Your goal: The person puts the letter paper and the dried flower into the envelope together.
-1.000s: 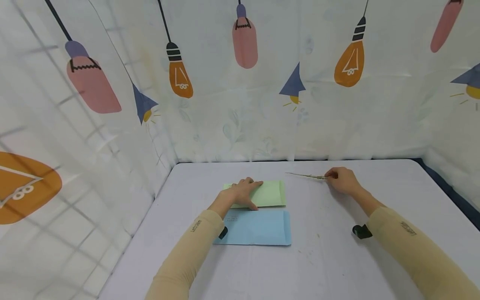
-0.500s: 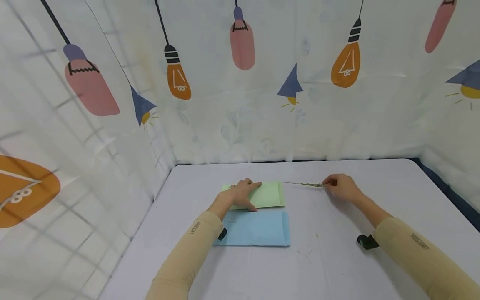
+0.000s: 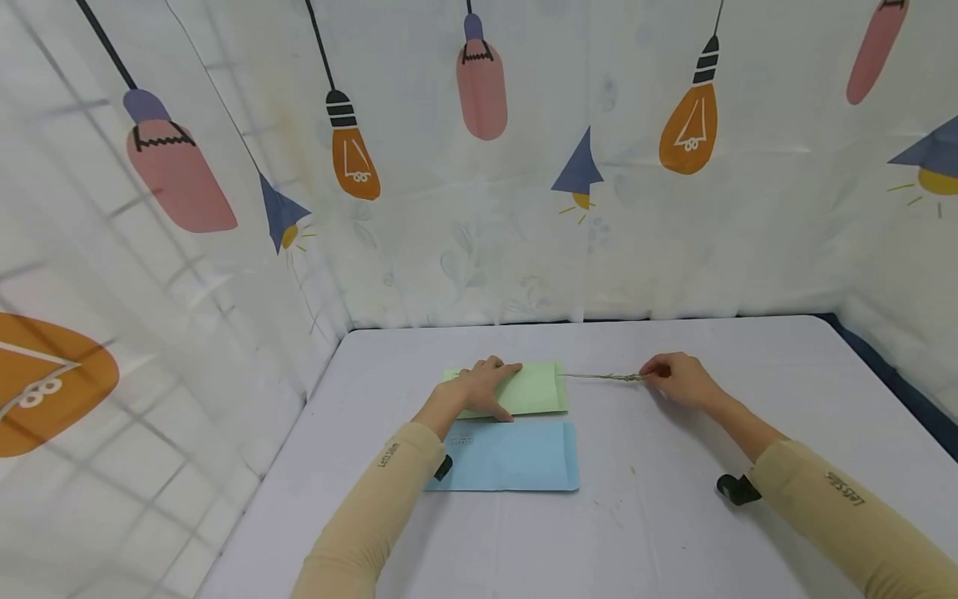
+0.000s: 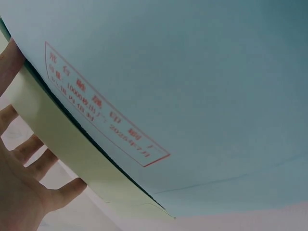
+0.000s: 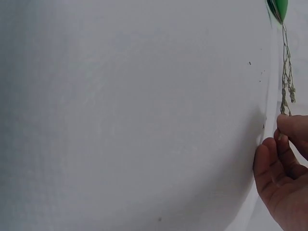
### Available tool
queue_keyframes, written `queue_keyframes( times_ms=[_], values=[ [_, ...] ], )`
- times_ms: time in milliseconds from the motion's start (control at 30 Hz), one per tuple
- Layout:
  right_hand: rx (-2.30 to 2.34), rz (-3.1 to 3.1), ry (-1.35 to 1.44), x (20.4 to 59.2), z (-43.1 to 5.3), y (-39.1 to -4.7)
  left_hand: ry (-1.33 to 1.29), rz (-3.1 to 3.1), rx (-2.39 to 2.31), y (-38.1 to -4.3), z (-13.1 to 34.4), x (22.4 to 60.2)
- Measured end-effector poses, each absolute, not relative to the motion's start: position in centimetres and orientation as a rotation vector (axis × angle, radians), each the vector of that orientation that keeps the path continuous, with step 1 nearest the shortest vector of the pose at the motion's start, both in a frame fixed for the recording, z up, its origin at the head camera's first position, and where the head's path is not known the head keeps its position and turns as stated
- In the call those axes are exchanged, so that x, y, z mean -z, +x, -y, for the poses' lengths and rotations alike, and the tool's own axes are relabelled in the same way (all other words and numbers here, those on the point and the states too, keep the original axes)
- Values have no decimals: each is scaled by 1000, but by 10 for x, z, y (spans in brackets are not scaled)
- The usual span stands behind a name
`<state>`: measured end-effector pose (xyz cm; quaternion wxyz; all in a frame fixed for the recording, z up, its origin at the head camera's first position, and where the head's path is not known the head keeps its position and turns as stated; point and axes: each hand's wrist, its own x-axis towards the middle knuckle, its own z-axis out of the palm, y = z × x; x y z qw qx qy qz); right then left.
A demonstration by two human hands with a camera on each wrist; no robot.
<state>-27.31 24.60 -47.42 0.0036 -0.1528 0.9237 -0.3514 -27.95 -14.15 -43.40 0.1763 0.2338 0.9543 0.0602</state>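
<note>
A pale green envelope (image 3: 537, 389) lies crosswise toward the back of the table. My left hand (image 3: 482, 388) rests on it, fingers spread, covering part of its left half. Just in front of it lies a light blue envelope (image 3: 516, 457); the left wrist view shows red printing on this envelope (image 4: 216, 96). Between thumb and fingertips, my right hand (image 3: 679, 379) pinches a thin dried plant sprig (image 3: 609, 377) by its bushier end. Its slender stem points left, with the tip right at the green envelope's right-hand edge. The right wrist view shows the sprig (image 5: 288, 67) branching above my fingers.
A white cloth covers the table (image 3: 644, 532), with a few tiny specks (image 3: 633, 471) right of the envelopes. Behind and to the left hang white curtains (image 3: 449, 266) printed with lamps and bulbs. Dark camera mounts (image 3: 737, 489) sit at the wrists.
My right hand has come toward me and slightly left with the sprig, bringing the stem's tip to the green envelope's right edge. My left hand has stayed on that envelope.
</note>
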Motion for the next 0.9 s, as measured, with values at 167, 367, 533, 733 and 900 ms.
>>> queue_keyframes(
  times_ms=[167, 367, 533, 733, 900],
  values=[
    [1101, -2895, -513, 472, -240, -271, 661, -2706, -165, -280, 142, 435],
    [1105, -2895, -572, 470, -233, -269, 659, -2711, -171, -281, 142, 436],
    [1113, -2880, -584, 469, -229, -270, 662, -2715, -171, -281, 142, 436],
    [1110, -2868, -620, 470, -222, -272, 666, -2712, -168, -281, 142, 436],
    [1098, -2866, -639, 471, -216, -275, 662, -2715, -163, -281, 141, 437]
  ],
)
